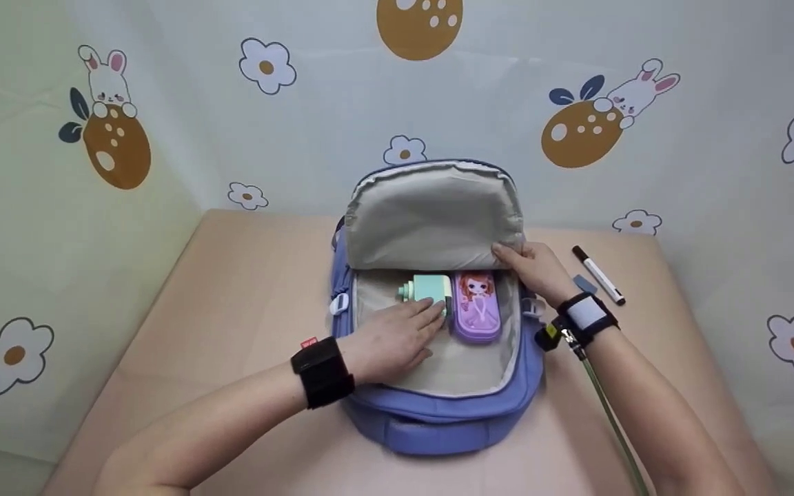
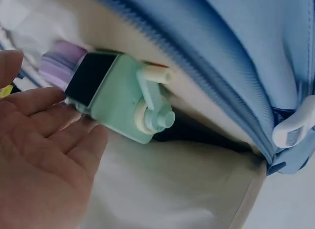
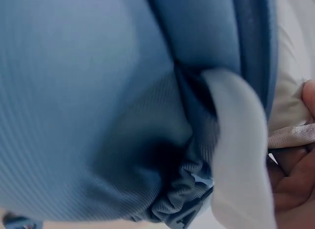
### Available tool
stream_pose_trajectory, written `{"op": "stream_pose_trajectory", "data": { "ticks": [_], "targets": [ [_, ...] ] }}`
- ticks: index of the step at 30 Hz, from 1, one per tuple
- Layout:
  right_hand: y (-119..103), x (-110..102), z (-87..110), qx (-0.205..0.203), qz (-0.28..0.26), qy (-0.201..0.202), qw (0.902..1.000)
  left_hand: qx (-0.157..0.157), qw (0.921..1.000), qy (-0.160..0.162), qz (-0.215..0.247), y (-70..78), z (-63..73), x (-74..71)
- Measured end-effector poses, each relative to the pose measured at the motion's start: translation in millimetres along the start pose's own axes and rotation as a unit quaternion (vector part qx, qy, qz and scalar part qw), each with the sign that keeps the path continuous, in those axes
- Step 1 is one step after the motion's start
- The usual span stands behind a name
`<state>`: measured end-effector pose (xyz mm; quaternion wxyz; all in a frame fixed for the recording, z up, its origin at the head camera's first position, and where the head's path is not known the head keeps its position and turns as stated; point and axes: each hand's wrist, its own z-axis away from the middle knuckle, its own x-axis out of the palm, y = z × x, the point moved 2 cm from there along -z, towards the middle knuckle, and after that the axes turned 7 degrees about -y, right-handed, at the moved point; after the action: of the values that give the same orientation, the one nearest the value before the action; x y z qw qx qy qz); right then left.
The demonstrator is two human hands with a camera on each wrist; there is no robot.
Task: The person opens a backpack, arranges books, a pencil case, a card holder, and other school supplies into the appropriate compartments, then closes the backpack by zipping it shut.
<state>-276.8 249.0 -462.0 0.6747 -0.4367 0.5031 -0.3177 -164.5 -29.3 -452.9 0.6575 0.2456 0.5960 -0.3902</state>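
Observation:
A blue backpack (image 1: pixel 438 437) lies unzipped on the table, its beige-lined front flap (image 1: pixel 438 217) lifted at the far side. Inside rest a mint green pencil sharpener (image 1: pixel 431 286) with a crank (image 2: pixel 153 98) and, to its right, a purple pencil case (image 1: pixel 477 317) with a doll picture. My left hand (image 1: pixel 393 337) reaches into the bag, palm down, its nearly straight fingertips right at the sharpener's near side. At the right edge of the opening, my right hand (image 1: pixel 535 269) pinches the lower edge of the lining between thumb and fingers (image 3: pixel 290 177).
Right of the bag lie a white marker (image 1: pixel 600 275) with black ends and a small blue-grey block (image 1: pixel 584 283), partly hidden by my right wrist. White buckles (image 1: pixel 339 304) hang at the bag's sides. A green cable (image 1: pixel 611 413) runs along my right forearm. Patterned cloth walls surround the table (image 1: pixel 245 275).

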Motion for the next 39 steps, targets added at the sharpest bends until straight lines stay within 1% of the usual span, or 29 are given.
{"op": "stream_pose_trajectory", "data": {
  "ticks": [3,7,10,13,17,19,22,24,26,28,29,30,31,32,33,34,35,36,37,38,39],
  "targets": [
    [0,0,1.9,-0.011,-0.013,-0.012,0.9998,-0.012,0.9999,-0.002,0.004,-4.6,-5.9,1.7],
    [0,-1,5.2,-0.031,-0.013,-0.015,0.9993,-0.019,0.9994,-0.004,0.03,-12.4,-14.5,1.2],
    [-2,-2,7.9,-0.035,-0.013,-0.013,0.9992,-0.02,0.9988,0.001,0.046,-19.5,-20.2,1.6],
    [-2,-3,10.4,-0.034,-0.014,-0.011,0.9993,-0.019,0.998,0.017,0.058,-28.6,-24.4,3.4],
    [0,-3,12.5,-0.04,-0.011,-0.013,0.999,-0.02,0.9957,0.058,0.07,-41.7,-26.8,8.5],
    [2,-2,12.5,-0.043,-0.008,-0.015,0.9989,-0.023,0.9945,0.063,0.08,-45.1,-25.5,10.2],
    [4,-2,13.2,-0.047,-0.004,-0.016,0.9988,-0.014,0.9936,0.059,0.095,-41.1,-20.2,8.7],
    [4,-2,13.8,-0.047,-0.001,-0.018,0.9987,0.009,0.9932,0.061,0.099,-32.0,-12.9,2.9],
    [3,-2,15.0,-0.05,-0.002,-0.023,0.9985,0.048,0.9914,0.086,0.086,-20.4,-3.9,-7.1],
    [1,-3,15.9,-0.053,-0.009,-0.03,0.9981,0.083,0.9851,0.136,0.066,-10.9,7.7,-21.2],
    [0,-4,16.4,-0.056,-0.009,-0.034,0.9978,0.096,0.979,0.171,0.054,-8.3,13.5,-28.7],
    [-1,-4,17.1,-0.06,-0.008,-0.037,0.9975,0.103,0.9716,0.209,0.041,-7.4,18.9,-36.5],
    [-2,-5,17.8,-0.063,-0.007,-0.038,0.9973,0.105,0.9621,0.25,0.031,-8.9,24.2,-43.8],
    [-2,-5,18.8,-0.068,-0.003,-0.042,0.9968,0.1,0.9512,0.29,0.029,-12.4,29.1,-50.3],
    [-3,-6,20.0,-0.072,-0.002,-0.044,0.9964,0.091,0.9397,0.328,0.031,-17.7,33.5,-55.1],
    [-3,-6,21.2,-0.077,0.002,-0.047,0.9959,0.08,0.9292,0.359,0.039,-24.3,37.5,-58.3],
    [-4,-5,22.5,-0.083,0.007,-0.05,0.9952,0.068,0.9206,0.381,0.053,-31.8,41.0,-59.9],
    [-4,-5,24.0,-0.09,0.01,-0.054,0.9945,0.055,0.9135,0.397,0.071,-39.2,44.4,-59.9],
    [-4,-5,25.6,-0.095,0.015,-0.058,0.9936,0.045,0.9081,0.406,0.093,-46.3,47.7,-57.7],
    [-5,-4,27.6,-0.098,0.012,-0.063,0.9931,0.033,0.9058,0.407,0.113,-52.5,50.8,-54.1],
    [-5,-4,29.5,-0.099,0.01,-0.067,0.9927,0.021,0.9054,0.403,0.132,-57.5,53.8,-49.1]
  ]
}}
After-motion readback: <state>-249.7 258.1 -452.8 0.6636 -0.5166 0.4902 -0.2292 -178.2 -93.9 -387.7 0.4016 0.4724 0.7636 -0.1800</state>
